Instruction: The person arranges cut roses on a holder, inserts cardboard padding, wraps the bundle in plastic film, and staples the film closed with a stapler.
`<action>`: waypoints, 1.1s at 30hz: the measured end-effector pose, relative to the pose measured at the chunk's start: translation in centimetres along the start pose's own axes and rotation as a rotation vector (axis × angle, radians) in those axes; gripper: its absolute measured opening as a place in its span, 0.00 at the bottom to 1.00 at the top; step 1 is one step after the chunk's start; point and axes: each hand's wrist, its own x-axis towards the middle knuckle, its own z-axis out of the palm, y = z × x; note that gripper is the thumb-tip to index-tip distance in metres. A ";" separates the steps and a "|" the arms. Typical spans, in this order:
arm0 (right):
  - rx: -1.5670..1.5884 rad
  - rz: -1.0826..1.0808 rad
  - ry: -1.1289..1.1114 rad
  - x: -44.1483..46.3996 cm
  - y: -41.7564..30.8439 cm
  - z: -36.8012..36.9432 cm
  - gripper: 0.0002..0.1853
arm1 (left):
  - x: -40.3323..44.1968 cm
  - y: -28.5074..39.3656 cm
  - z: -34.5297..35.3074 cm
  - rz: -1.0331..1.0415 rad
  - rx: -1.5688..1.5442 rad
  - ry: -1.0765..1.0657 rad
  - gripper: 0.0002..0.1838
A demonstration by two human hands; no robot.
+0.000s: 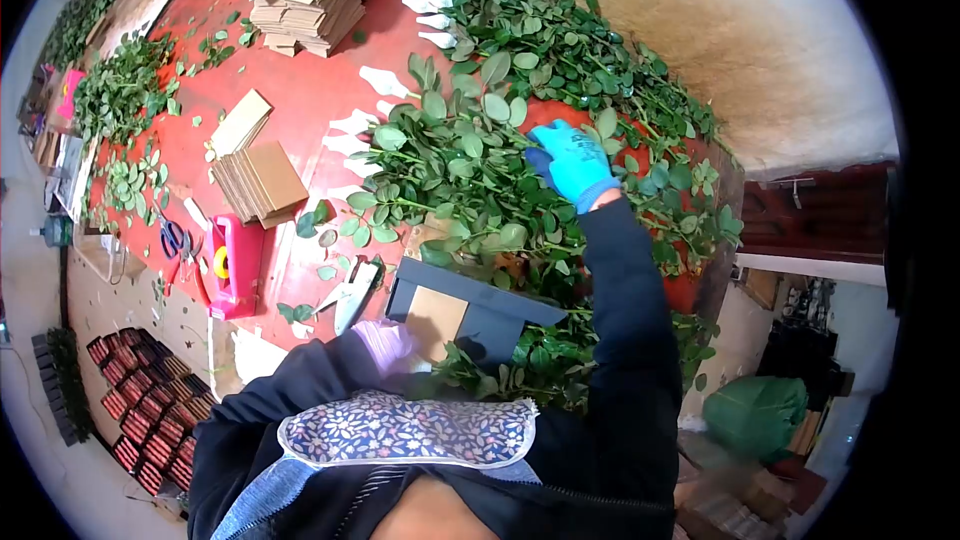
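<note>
My right hand [572,157], in a blue glove with dark fingertips, reaches over a bed of leafy stems [480,155]. Its fingers are closed around a leafy stem, which the leaves partly cover. White covered heads [352,145] stick out at the left end of these stems. Low in front of my body is my left hand [386,344], in a lilac glove, beside a dark grey tray [475,290]. A brown cardboard piece [436,322] lies in that tray. The left fingers are hidden, so I cannot tell whether they hold anything.
Behind lies another row of leafy stems [570,35]. Cardboard stacks [305,0] and a smaller cardboard pile [262,182] sit on the red table [310,85]. Near its front are a pink tape dispenser [234,270], scissors [174,237], red-handled pruners [188,265] and a white-and-green tool [350,295].
</note>
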 end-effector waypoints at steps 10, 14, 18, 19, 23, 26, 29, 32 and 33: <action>0.148 -0.029 0.313 -3.9 -2.2 -6.8 0.14 | 0.2 -0.6 0.8 0.068 0.095 0.084 0.13; 0.138 0.173 0.039 -4.1 1.9 -4.2 0.15 | 0.8 -1.6 1.8 0.011 0.107 -0.039 0.13; -0.033 0.156 0.038 -4.7 5.8 -0.3 0.18 | 0.7 -0.8 1.2 0.093 0.016 0.146 0.13; 0.153 0.150 0.136 -4.6 6.1 -0.4 0.18 | 0.6 -0.6 1.2 0.046 0.094 0.121 0.14; 0.184 0.015 0.503 -3.4 1.0 -7.0 0.18 | 0.3 -0.8 1.7 0.016 0.084 0.063 0.14; 0.052 -0.037 0.521 -3.2 1.9 -7.1 0.19 | 0.9 -1.1 1.6 0.005 0.101 0.044 0.14; 0.884 0.029 0.760 -2.9 3.2 -6.5 0.19 | 1.7 -1.7 2.5 0.044 0.122 -0.002 0.14; 1.518 0.042 1.165 -3.6 3.4 -8.7 0.20 | 1.8 -1.1 2.1 0.066 0.116 0.013 0.13; 1.425 0.041 1.221 -3.6 4.0 -10.0 0.19 | 1.7 -1.0 1.9 0.062 0.109 0.021 0.13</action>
